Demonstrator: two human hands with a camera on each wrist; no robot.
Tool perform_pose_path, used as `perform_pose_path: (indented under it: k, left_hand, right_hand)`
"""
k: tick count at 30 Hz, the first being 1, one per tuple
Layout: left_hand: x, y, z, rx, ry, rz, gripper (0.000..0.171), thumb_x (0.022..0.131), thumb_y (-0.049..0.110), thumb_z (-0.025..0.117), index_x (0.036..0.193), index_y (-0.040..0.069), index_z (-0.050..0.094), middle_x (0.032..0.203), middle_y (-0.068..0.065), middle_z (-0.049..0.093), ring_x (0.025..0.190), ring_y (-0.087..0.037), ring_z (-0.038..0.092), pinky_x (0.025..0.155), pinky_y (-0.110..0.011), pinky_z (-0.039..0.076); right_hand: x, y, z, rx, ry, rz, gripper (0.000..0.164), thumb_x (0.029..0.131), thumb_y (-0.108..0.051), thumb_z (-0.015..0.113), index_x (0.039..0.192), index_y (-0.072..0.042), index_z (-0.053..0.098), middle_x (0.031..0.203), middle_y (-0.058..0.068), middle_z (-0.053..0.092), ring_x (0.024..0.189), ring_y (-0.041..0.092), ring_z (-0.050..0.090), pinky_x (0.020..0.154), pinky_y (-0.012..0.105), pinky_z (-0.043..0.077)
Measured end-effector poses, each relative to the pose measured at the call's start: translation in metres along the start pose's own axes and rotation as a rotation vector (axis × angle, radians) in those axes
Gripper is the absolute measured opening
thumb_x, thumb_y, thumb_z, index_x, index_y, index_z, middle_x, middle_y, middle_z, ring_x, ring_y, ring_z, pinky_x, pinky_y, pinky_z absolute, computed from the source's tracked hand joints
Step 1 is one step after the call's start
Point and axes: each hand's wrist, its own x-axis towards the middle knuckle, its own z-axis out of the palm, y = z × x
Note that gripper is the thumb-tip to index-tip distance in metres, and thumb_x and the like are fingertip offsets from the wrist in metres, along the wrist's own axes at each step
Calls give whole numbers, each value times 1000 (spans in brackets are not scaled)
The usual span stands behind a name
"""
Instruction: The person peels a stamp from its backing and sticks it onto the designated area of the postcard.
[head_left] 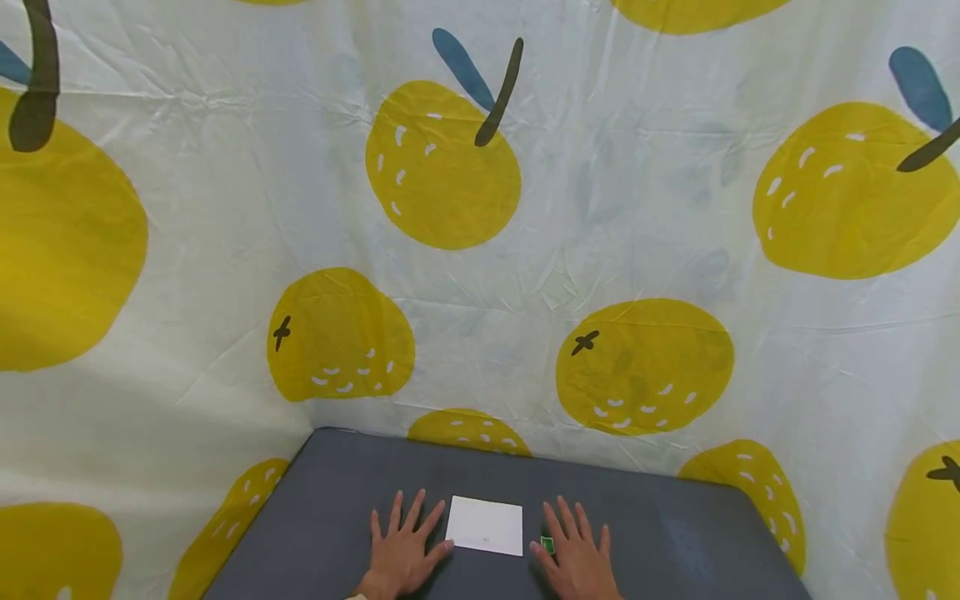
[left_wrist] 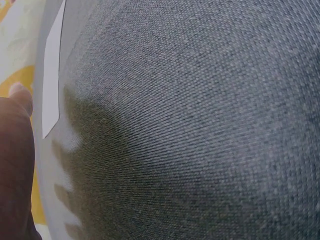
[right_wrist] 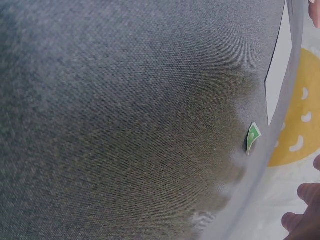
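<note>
A flat white rectangle (head_left: 484,525), like an envelope or a sheet of paper, lies on the dark grey table with a faint mark near its front edge. My left hand (head_left: 401,550) is to its left, palm down, fingers spread and holding nothing. To its right, my right hand (head_left: 576,558) is likewise spread and holds nothing. A small green stamp-like piece (head_left: 547,545) with a white border shows beside the right thumb; in the right wrist view this green piece (right_wrist: 253,136) looks curled. Both wrist views show finger shadows on the cloth-like surface.
The dark grey tabletop (head_left: 360,475) has a woven texture and runs back to a hanging white curtain (head_left: 555,275) printed with large yellow fruit. This curtain also stands along the table's left side and beyond its right edge.
</note>
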Motion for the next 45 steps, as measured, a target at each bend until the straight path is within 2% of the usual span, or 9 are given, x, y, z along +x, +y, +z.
perform_pose_path:
  k: [13, 20, 30, 38, 45]
  left_hand:
    - [0, 3, 0, 5, -48, -15, 74, 95, 77, 48, 157, 37, 46, 170, -8, 37, 160, -48, 18, 117, -85, 5]
    - [6, 4, -1, 4, -68, -21, 73, 96, 76, 47, 158, 37, 45, 170, -8, 36, 161, -48, 15, 118, -85, 3]
    - [11, -1, 11, 2, -108, -35, 74, 95, 79, 44, 158, 39, 43, 171, -7, 35, 161, -47, 15, 117, -85, 0]
    - [17, 5, 14, -11, -151, -50, 69, 99, 77, 39, 159, 44, 39, 172, -5, 31, 162, -45, 13, 117, -85, -1]
    - [21, 8, 21, -7, -135, -63, 68, 99, 77, 39, 159, 45, 38, 172, -3, 31, 162, -44, 13, 117, -85, -1]
  right_hand:
    - [-2, -2, 0, 30, -26, 10, 79, 98, -65, 56, 158, -16, 45, 169, 14, 37, 156, 48, 27, 115, 86, 8]
    - [3, -2, 0, 26, 3, 11, 78, 99, -66, 55, 158, -15, 46, 168, 15, 38, 155, 50, 28, 115, 86, 9]
    - [0, -2, 1, 28, -49, 48, 79, 97, -65, 58, 157, -15, 47, 167, 16, 38, 155, 50, 28, 115, 86, 8]
    - [5, 5, 3, 41, -56, 49, 78, 97, -64, 59, 156, -14, 48, 167, 17, 39, 154, 51, 28, 115, 86, 7]
    - [7, 14, 6, 73, -65, 29, 77, 99, -64, 57, 158, -15, 46, 168, 17, 37, 155, 51, 27, 114, 87, 5]
